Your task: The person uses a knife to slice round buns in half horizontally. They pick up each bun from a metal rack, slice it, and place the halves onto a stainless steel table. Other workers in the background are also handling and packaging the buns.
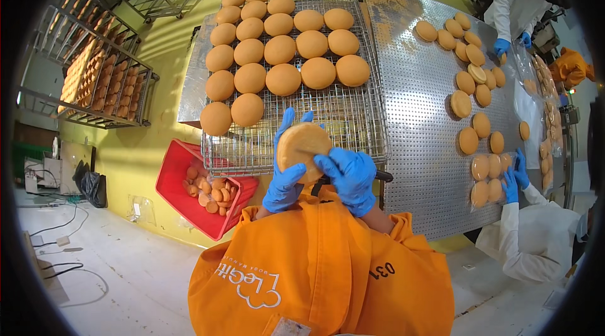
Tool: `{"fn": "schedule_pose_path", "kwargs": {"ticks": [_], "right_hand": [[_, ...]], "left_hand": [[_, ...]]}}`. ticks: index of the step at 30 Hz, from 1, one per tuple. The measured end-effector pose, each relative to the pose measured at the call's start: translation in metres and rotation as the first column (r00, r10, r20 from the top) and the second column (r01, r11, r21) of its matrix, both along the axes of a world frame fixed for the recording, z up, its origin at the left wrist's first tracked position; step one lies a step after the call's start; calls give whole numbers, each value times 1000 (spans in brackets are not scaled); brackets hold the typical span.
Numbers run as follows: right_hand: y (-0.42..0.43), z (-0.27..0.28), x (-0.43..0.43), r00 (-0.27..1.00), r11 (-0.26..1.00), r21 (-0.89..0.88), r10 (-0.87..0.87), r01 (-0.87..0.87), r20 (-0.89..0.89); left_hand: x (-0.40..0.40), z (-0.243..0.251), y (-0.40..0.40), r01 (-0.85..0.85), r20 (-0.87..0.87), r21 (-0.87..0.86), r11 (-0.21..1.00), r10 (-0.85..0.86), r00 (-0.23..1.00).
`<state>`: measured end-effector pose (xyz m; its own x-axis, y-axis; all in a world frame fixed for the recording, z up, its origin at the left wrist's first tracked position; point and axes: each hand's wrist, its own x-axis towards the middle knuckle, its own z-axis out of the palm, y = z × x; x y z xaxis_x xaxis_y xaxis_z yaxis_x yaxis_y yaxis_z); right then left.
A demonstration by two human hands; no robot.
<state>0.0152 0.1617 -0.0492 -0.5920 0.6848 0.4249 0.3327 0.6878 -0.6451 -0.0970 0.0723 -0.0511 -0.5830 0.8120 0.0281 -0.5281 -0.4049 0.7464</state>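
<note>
My left hand (pixel 285 189), in a blue glove, holds a round flat bun (pixel 302 144) close to my body, its thumb in front and its fingers spread behind. The fingertips of my gloved right hand (pixel 350 176) touch the bun's right side. A black handle (pixel 384 176) sticks out beyond that hand, and a dark part shows on the other side, so the fist appears closed around a tool; the rest is hidden. Before me lies a wire rack (pixel 283 114) with rows of brown buns (pixel 282 79) on it.
A red crate (pixel 177 187) of small buns stands below left. To the right is a perforated metal table (pixel 416 147) with scattered buns (pixel 460 103) and a bagged pack (pixel 487 177). Co-workers in white stand around it. Trolleys (pixel 106 95) stand at far left.
</note>
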Motion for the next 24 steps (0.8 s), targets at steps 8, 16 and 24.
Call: {"fn": "schedule_pose_path", "kwargs": {"ticks": [8,16,24], "right_hand": [[-5,-11,16,979,755,-651,-64,-78,-193],[71,-82,53,780,452,-887,-519,-96,-349],[72,-93,142,835,124,-958,-469,-258,-286]], "left_hand": [[-1,-24,5,-158,124,-125,980,173,977],[-11,9,10,433,-287,-269,861,-500,817],[-166,-87,11,-860,-747,-417,295,-650,140]]}}
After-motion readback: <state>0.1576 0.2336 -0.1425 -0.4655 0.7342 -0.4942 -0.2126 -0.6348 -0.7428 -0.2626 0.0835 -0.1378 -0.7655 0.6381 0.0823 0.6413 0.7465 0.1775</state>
